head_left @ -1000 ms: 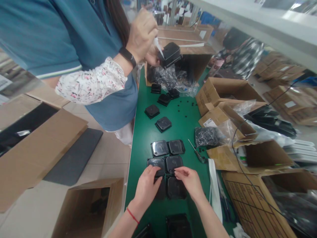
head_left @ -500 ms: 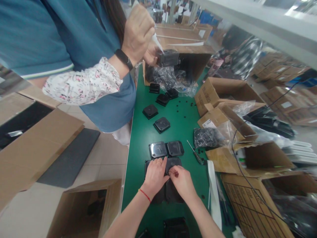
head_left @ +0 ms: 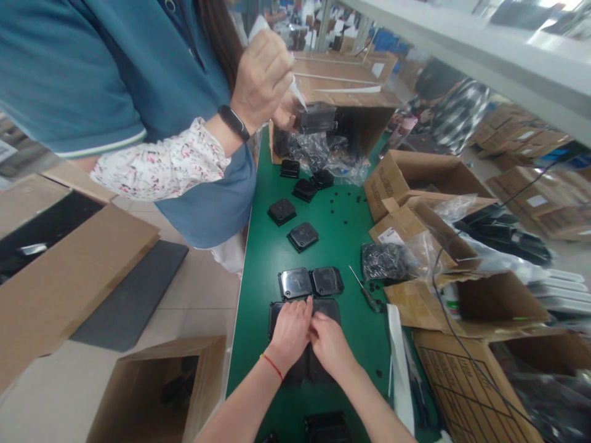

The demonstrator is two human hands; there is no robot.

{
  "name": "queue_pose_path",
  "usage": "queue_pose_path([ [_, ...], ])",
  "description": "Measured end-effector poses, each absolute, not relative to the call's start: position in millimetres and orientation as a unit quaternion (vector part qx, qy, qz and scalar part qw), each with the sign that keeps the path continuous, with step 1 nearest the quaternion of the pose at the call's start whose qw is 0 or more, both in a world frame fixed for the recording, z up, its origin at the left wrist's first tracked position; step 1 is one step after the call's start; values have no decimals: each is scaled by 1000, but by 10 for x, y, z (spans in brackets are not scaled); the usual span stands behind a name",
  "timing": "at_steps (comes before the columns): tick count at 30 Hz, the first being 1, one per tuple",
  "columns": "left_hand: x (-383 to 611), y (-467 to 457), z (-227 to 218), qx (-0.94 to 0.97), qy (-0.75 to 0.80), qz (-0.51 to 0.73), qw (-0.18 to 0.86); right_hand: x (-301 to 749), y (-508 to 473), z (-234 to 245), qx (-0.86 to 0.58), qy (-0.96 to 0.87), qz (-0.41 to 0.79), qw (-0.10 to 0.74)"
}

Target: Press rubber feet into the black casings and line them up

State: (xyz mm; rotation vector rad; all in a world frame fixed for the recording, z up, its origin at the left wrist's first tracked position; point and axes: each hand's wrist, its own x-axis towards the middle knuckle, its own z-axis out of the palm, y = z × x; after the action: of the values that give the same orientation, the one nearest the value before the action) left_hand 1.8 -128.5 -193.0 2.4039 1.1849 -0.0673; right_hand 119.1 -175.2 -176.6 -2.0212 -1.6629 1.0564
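Observation:
Black square plastic covers lie in rows on the green table, and my hands meet over the row nearest me. My left hand [head_left: 292, 329] lies across a black cover [head_left: 276, 312], its fingers stretched forward and close together. Against its fingertips, my right hand [head_left: 329, 338] is closed in a pinch above the neighbouring black cover [head_left: 329, 306]; whatever it grips is hidden. Just ahead are a shiny cover [head_left: 296, 283] and a darker cover [head_left: 327, 281], side by side. More covers below are partly hidden by my hands.
A screwdriver [head_left: 365, 290] lies to the right, near small black plugs [head_left: 375, 287] and a bubble-wrapped bundle [head_left: 385, 261]. Open cardboard boxes [head_left: 401, 178] line the right side. At the far left, a co-worker's hand [head_left: 263, 77] holds a white pointed tool over a dark part [head_left: 316, 117].
My right hand has moved left, and its fingertips now meet those of my left hand. My left fingers have drawn closer together. The view has shifted slightly.

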Motion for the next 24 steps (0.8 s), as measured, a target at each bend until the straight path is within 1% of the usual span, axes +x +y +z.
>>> queue_pose_path([
  [2, 0, -1280, -1929, 878, 426, -24, 219, 1157, -1781, -1784, -720, -568, 365, 164],
  [7, -38, -1255, -1899, 878, 422, -30, 225, 1215, -1883, -1833, -720, -525, 400, 216],
  [12, -34, -1248, -1882, 874, 419, -47, 242, 1209, -1845, -1844, -744, -536, 360, 173],
  [15, -30, -1253, -1866, 870, 424, -39, 248, 1193, -1835, -1853, -751, -536, 341, 183],
  [19, -22, -1259, -1847, 872, 424, -40, 242, 1208, -1878, -1868, -726, -553, 356, 201],
  [24, -20, -1262, -1860, 872, 426, -36, 239, 1191, -1892, -1869, -705, -617, 311, 162],
])
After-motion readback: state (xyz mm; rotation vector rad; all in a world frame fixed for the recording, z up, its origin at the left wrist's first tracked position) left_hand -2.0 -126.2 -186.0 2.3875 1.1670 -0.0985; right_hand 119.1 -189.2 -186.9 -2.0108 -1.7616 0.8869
